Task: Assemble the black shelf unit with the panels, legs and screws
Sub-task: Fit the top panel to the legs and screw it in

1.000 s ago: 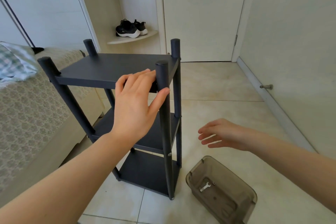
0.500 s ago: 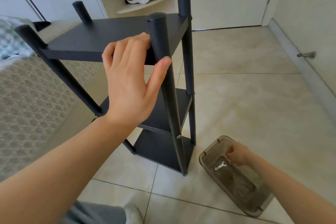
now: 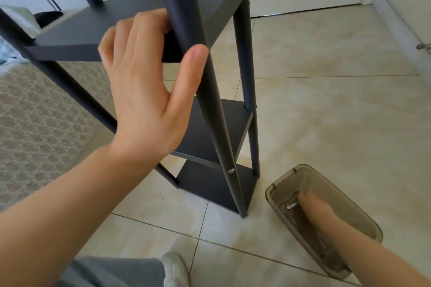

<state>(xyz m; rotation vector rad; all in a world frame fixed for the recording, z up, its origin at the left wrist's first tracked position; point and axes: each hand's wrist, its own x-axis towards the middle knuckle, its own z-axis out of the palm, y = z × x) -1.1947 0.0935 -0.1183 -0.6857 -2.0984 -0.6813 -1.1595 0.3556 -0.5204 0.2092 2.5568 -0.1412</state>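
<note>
While the left hand (image 3: pixel 149 91) is keeping its brace on the tall black three-tier shelf unit with round legs (image 3: pixel 205 123), the right hand (image 3: pixel 313 206) is now down inside the translucent smoky-brown plastic bin (image 3: pixel 370 228) on the pale tiled floor (image 3: pixel 326 100); a second ago it was hovering open in the air above it. The view is also tilting down and closer, so the head is following the reach.

Meaning: the shelf is standing with all three panels on its legs, so this is likely a late step, fetching the small silver wrench (image 3: pixel 291 205) or hardware to tighten. One silver screw head (image 3: pixel 231 171) is showing on the near front leg (image 3: pixel 198 77) low down.

Left hand: fingers are hooking over the front edge of the top panel (image 3: pixel 98 30), thumb pressing the near front leg, so it is gripping the shelf corner. Right hand: fingertips are sitting right at the wrench at the bin's near-left end; cannot tell whether they are closing on it, since the bin wall and blur are hiding the fingers.

The shelf is standing upright just left of the bin, not touching it. A patterned beige bed cover (image 3: pixel 35 123) is lying to the shelf's left.
</note>
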